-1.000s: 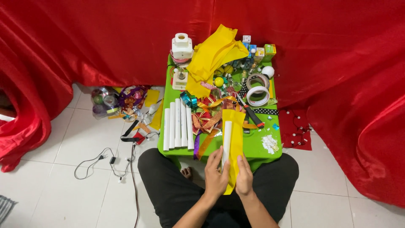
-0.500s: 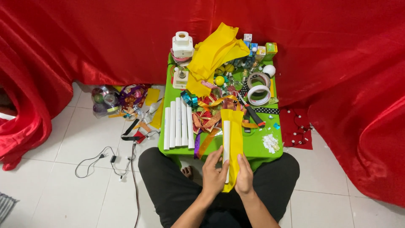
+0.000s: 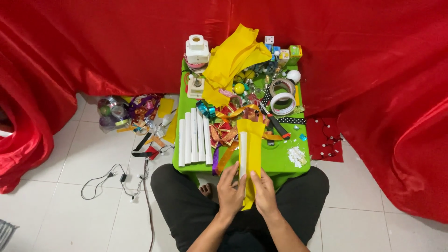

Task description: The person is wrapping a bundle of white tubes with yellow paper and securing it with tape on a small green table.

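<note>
on the floor at my far left, well apart from my work, lie a tangle of black cable (image 3: 112, 179) and a heap of shiny scraps (image 3: 135, 109). neither should trouble me unless i shift my legs and drag them.

on the left part of the green counter (image 3: 280, 161) a row of white tubes (image 3: 194, 137) lies side by side. they are round and loose, so i judge that a nudge from my forearm could send them rolling off the near edge.

my left hand (image 3: 231, 189) has its fingers closed around the lower end of a white tube (image 3: 242, 151), pinching it against the yellow paper (image 3: 254, 149) that wraps over it. the tube and paper reach from the near edge of the counter back into the pile of ribbons (image 3: 228, 130). the risk here, as i see it, is the tube slipping or turning inside the sheet, so that the wrap goes on crooked or creases.

my right hand (image 3: 264, 191) grasps the paper's lower edge, just beside the tube, fingers pressed on the sheet. if i pull unevenly the thin paper could tear, or its far end could snag on the ribbons.

further right, tape rolls (image 3: 282, 95) and a small pile of white bits (image 3: 296, 156) sit near enough that a wide sweep of my elbow might scatter them.
</note>
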